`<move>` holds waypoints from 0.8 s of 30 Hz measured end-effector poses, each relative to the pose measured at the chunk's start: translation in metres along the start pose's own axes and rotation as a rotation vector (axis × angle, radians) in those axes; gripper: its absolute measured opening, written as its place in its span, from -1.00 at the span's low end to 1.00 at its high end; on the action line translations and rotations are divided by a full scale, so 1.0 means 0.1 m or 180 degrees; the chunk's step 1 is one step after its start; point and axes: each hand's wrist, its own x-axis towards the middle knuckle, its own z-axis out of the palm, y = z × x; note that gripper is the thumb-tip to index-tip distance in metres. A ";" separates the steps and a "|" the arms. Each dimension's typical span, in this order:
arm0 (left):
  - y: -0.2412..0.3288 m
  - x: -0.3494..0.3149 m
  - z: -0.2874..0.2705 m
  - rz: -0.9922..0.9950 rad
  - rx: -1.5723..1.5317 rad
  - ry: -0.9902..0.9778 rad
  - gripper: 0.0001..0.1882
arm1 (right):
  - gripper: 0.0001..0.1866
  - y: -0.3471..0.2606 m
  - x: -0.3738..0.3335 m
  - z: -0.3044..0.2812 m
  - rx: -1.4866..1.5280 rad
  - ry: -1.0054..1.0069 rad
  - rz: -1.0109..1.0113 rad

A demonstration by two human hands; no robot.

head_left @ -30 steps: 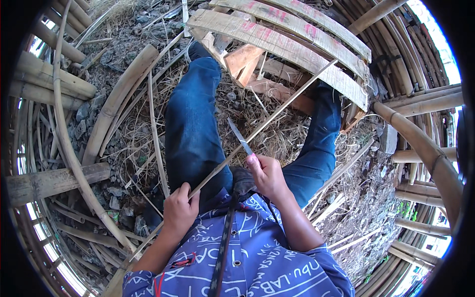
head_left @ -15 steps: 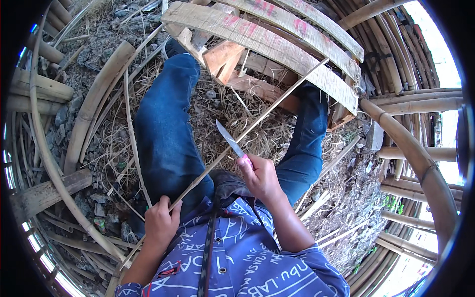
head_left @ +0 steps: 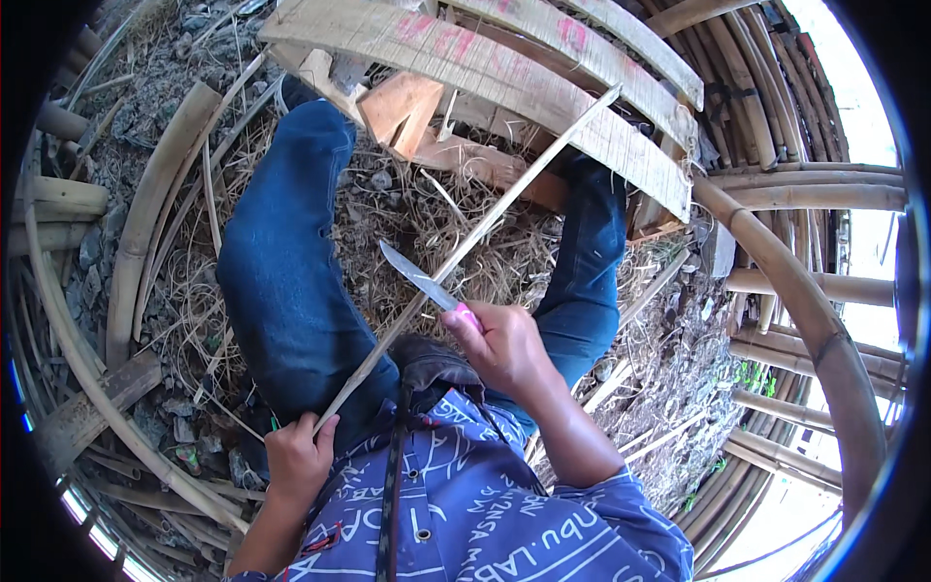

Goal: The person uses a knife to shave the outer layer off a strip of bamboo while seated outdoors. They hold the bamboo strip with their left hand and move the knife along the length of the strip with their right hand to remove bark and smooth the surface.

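Note:
A long thin bamboo strip (head_left: 504, 206) slants from my lap up to a slatted wooden stand (head_left: 436, 50), where its far end lies against the slats. My left hand (head_left: 299, 454) is closed round the near end, beside my left thigh. In my right hand (head_left: 509, 354) is a knife (head_left: 415, 272) with a pink handle, fingers wrapped round it. The blade crosses the strip near its middle and points to the far left. How deep its edge meets the bamboo I cannot tell.
My legs (head_left: 286, 252) are spread on either side of the strip. Shavings and dry fibres (head_left: 388, 218) cover the stony ground. Bamboo poles (head_left: 160, 209) lie at the left, and a bamboo framework (head_left: 810, 291) stands at the right.
The view has shifted, moving most of the scene leftward. My left hand stays on the strip's near end, and the knife is tilted a little more to the left across the strip.

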 end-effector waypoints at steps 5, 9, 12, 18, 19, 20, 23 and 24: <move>-0.02 0.01 0.01 0.0090 0.0207 -0.0062 -0.69 | -0.49 0.01 0.13 -0.23 -0.0590 0.0205 -0.0026; -0.03 -0.01 0.02 0.0115 0.0246 -0.0045 -0.68 | -0.44 0.05 0.28 -0.45 -0.0880 0.0267 0.0160; -0.04 -0.01 0.03 0.0086 0.0299 -0.0078 -0.68 | -0.42 0.19 0.43 -0.70 -0.0871 0.0743 0.0345; -0.02 -0.01 0.02 0.0143 0.0294 -0.0015 -0.67 | -0.24 0.62 0.86 -1.38 -0.1244 0.1377 0.0612; -0.02 -0.01 0.02 0.0124 0.0285 -0.0025 -0.67 | -0.24 0.65 0.90 -1.47 -0.1280 0.1421 0.0562; -0.02 -0.01 0.03 0.0098 0.0277 -0.0023 -0.67 | -0.24 0.63 0.92 -1.49 -0.1289 0.1446 0.0527; 0.00 0.00 0.02 0.0111 0.0263 -0.0009 -0.67 | -0.23 0.55 0.85 -1.53 -0.1037 0.1350 0.0468; -0.01 -0.01 0.02 0.0102 0.0264 0.0031 -0.67 | -0.23 0.44 0.79 -1.47 -0.1037 0.1354 0.0426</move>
